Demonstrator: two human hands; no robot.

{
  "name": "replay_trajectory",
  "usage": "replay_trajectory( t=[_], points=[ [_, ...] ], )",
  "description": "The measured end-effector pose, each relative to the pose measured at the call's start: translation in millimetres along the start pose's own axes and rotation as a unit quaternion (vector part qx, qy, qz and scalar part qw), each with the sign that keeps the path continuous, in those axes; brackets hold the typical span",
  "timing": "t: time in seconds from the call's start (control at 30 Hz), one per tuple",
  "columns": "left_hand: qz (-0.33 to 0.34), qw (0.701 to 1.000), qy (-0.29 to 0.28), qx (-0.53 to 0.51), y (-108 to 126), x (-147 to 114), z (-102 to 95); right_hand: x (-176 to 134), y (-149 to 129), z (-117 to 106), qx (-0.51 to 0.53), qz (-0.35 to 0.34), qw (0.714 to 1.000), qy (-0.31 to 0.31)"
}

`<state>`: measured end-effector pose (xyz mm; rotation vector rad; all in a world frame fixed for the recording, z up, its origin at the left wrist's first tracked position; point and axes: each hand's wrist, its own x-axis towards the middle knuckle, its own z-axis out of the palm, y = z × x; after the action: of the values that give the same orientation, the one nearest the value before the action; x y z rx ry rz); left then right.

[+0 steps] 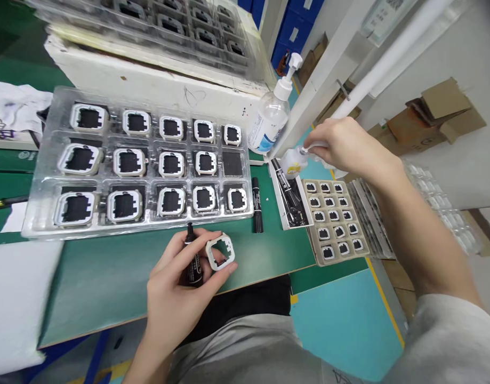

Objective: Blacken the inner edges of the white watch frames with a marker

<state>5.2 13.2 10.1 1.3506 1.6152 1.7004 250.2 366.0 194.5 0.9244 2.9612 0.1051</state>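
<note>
My left hand (181, 282) holds a white rounded-square watch case frame (221, 252) between thumb and fingertips. An upright black marker (194, 266) is also gripped in that hand, behind the frame. To the right, my right hand (344, 144) is closed on a thin white piece (331, 168) that looks like cloth, partly hidden by the fingers. Its fingertips are at the top of a small whitish bottle (291, 164) with a yellow mark. A clear plastic tray (141, 226) holds rows of similar frames over black pads, one pocket showing only its pad.
Another black marker (257, 205) lies beside the tray. A white box (285, 220) holds markers, near a pump bottle (270, 120). A beige tray (317, 250) of frames stands at the right. More trays (149, 45) are stacked behind. A stained cloth (18, 106) lies at left.
</note>
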Motion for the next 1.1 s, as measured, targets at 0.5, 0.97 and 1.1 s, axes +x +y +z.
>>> replay_trajectory(
  t=[0.5,0.97,1.1],
  points=[
    [-0.015,1.0,-0.006,-0.022,0,0,0.0,7,-5,-2,-0.025,0.003,0.999,-0.041],
    [-0.002,1.0,0.003,-0.028,-4,0,1.6,9,2,3,-0.031,-0.049,0.998,-0.022],
    [0.005,1.0,0.002,-0.028,-3,1,2.1,9,6,0,-0.027,-0.057,0.998,-0.016]
  ],
)
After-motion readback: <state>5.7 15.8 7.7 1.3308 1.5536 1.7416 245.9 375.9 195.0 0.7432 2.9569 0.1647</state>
